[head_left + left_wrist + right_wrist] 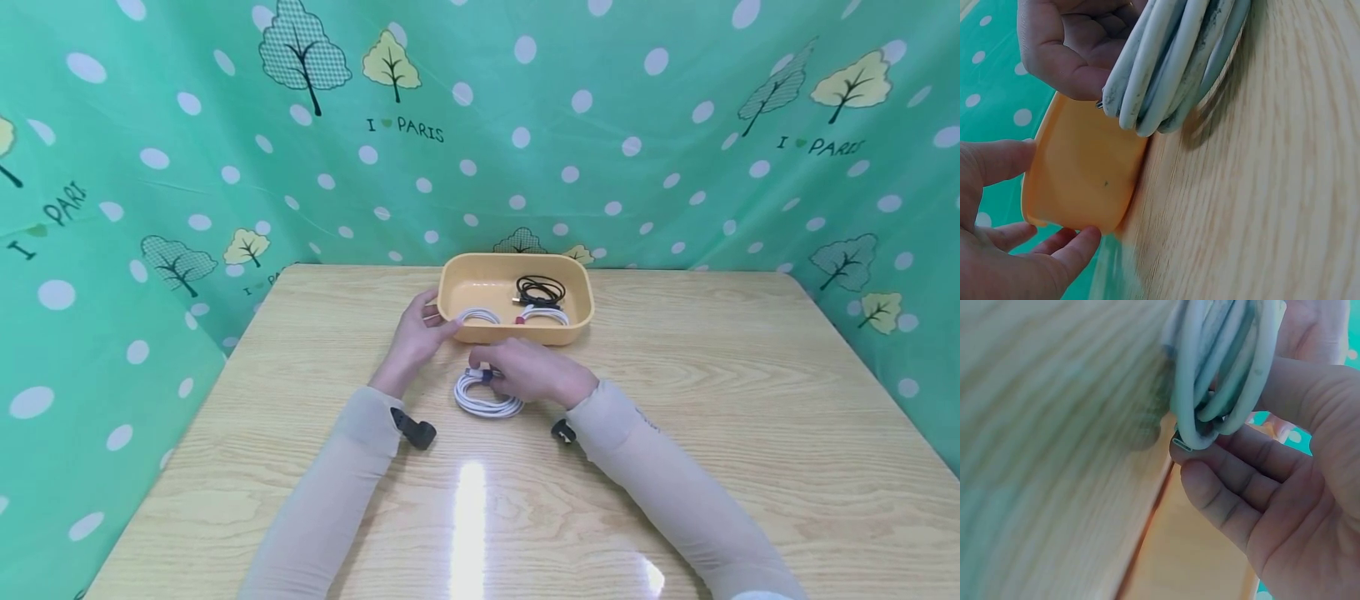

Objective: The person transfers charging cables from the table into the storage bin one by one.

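My right hand (534,372) holds a coiled white cable (483,407) in front of the box, bunched with a dark band. In the right wrist view a small metal plug (1182,445) shows under the loops, by the fingertips. The coil casts a shadow on the tabletop and appears raised off it. At the left end of a yellow plastic box (517,335), my left hand (417,335) grips the corner. Its thumb lies at the front and its fingers lie along the side. Inside the box are a white cable coil (480,315), another with a red tie (547,313) and a black cable (542,290).
A light wood table (712,400) extends around the box on both sides. Behind it and to the sides hangs a green dotted cloth (517,100) with tree prints. A dark wrist mount (415,429) sticks out from the left sleeve.
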`<state>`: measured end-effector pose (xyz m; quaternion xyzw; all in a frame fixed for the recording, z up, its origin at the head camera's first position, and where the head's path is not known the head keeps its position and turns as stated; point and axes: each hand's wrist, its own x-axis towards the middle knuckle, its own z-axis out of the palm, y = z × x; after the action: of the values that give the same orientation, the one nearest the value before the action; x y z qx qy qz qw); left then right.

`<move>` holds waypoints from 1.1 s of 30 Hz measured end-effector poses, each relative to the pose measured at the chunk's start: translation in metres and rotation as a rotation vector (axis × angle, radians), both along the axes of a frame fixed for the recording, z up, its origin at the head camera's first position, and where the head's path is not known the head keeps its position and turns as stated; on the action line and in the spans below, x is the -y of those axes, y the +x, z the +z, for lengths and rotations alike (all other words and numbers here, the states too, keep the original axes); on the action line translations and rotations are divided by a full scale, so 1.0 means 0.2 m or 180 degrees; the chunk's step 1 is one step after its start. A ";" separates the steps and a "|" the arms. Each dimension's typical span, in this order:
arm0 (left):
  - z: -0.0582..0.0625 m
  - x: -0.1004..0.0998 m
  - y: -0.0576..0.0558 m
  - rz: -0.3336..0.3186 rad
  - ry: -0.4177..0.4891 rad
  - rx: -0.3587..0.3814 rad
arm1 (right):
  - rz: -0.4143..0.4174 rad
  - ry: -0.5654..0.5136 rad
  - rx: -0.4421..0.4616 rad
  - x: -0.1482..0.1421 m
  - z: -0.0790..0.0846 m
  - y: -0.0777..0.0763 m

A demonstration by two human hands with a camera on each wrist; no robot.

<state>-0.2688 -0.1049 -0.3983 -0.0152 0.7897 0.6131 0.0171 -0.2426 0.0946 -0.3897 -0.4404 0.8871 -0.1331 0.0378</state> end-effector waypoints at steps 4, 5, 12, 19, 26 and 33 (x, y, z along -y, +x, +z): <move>0.00 0.00 0.00 0.0000 0.0004 -0.0014 | 0.0017 -0.0016 -0.0017 0.00 0.00 0.00; 0.00 0.00 0.00 -0.0001 0.0000 -0.0018 | 0.0021 -0.0025 -0.0020 0.00 0.00 0.00; 0.00 0.00 -0.01 -0.0006 -0.0004 -0.0004 | 0.0024 -0.0043 -0.0013 -0.01 0.01 0.01; 0.00 0.00 -0.01 0.0004 0.0011 0.0002 | 0.0058 -0.0045 -0.0015 -0.01 0.01 0.01; 0.00 0.00 -0.01 0.0015 0.0002 0.0036 | 0.0100 -0.0076 -0.0098 -0.01 0.01 0.01; -0.01 0.00 -0.02 -0.0012 0.0013 0.0039 | 0.0051 -0.0056 -0.0051 -0.01 0.01 0.01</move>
<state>-0.2727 -0.1056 -0.4005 -0.0174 0.7884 0.6145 0.0230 -0.2401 0.0960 -0.3874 -0.4489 0.8826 -0.1372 0.0278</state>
